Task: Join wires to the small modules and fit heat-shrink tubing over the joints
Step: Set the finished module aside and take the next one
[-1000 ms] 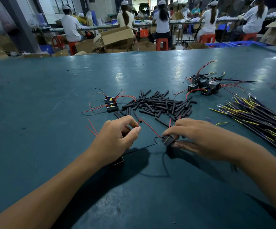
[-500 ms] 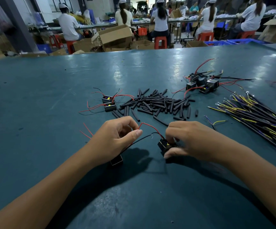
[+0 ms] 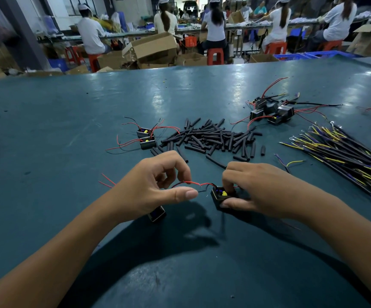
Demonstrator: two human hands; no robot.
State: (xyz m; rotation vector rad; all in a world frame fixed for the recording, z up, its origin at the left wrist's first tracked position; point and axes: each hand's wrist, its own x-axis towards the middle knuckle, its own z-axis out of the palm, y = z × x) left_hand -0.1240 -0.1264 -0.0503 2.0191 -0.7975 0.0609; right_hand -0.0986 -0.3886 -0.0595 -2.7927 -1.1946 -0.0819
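Observation:
My right hand [image 3: 260,192] grips a small black module [image 3: 219,196] with a yellow part on top, thumb under it and a finger pressing on top. A red wire [image 3: 191,183] and a black wire arch from the module to my left hand [image 3: 155,187], whose curled fingers hold them. A second black module [image 3: 156,215] lies on the table partly under my left palm. A heap of black heat-shrink tubes [image 3: 213,138] lies just beyond both hands.
Two wired modules [image 3: 145,138] sit left of the tube heap, several more modules [image 3: 271,113] at the back right. A bundle of black, yellow and purple wires [image 3: 346,154] fans out on the right. The green table [image 3: 69,130] stretches far; seated workers and cardboard boxes are behind.
My right hand has turned the module so its yellow top faces up and has shifted its grip. The wires now arch lower between my hands. The left hand has barely moved.

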